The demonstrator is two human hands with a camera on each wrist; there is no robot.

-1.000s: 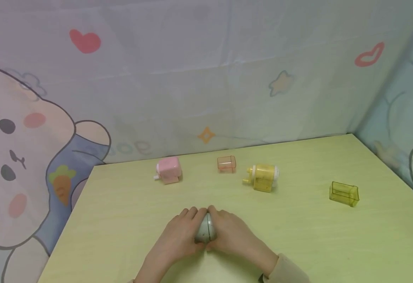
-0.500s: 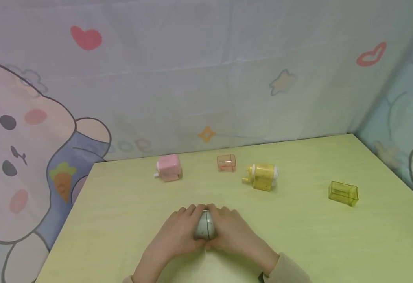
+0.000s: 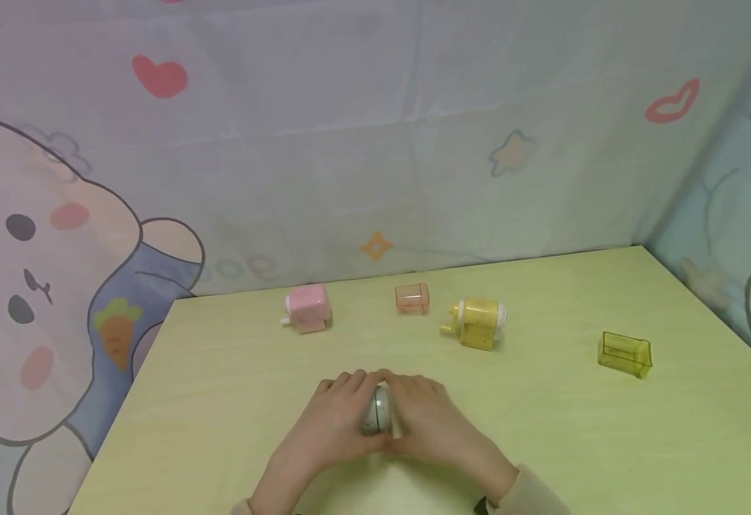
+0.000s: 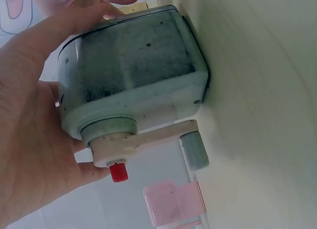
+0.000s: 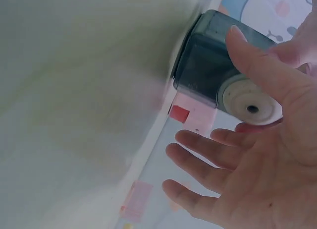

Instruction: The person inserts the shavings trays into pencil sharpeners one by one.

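A grey-green crank pencil sharpener (image 3: 378, 413) is between my two hands, low in the middle of the head view. My left hand (image 3: 335, 422) grips its body, thumb on the near side and fingers around the far side. Its crank (image 4: 143, 140), with a red tip at the hub, faces the left wrist camera. My right hand (image 3: 433, 422) is around the other end. In the right wrist view its thumb lies over the body beside a pale round end plate (image 5: 251, 102), while several fingers (image 5: 198, 169) stand loosely spread, off the sharpener.
Farther back on the table (image 3: 543, 429) stand a pink pencil sharpener (image 3: 307, 308) and a yellow one (image 3: 478, 322). Between them lies a small clear orange bin (image 3: 412, 298). A clear yellow bin (image 3: 624, 354) lies at the right. A printed cloth backdrop (image 3: 324, 157) rises behind.
My right palm has drawn slightly away from the sharpener, opening a gap on that side. Both hands have shifted a little rightward; the left keeps its grip.
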